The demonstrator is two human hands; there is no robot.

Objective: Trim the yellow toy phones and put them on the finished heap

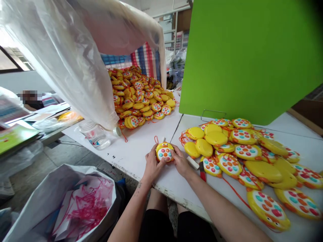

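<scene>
Between my two hands, just over the near edge of the white table point(136, 141), is a yellow duck-shaped toy point(165, 152) with a white belly and coloured dots, its face up. My left hand point(152, 161) grips its left side, thumb along the bottom. On the right side, my right hand point(180, 160) holds it with the fingers curled round the rim. An orange cord loop stands out at its upper left. To the right lies a spread pile of the same duck toys point(229, 164), some belly up, others showing plain yellow backs.
A plastic-draped, striped bag point(151, 57) at the back holds a heap of duck toys point(141, 97). A glass jar point(94, 134) lies at left. A green board point(242, 57) stands behind the pile. Below left is a white sack point(32, 215) with pink cords. A person point(31, 99) is far left.
</scene>
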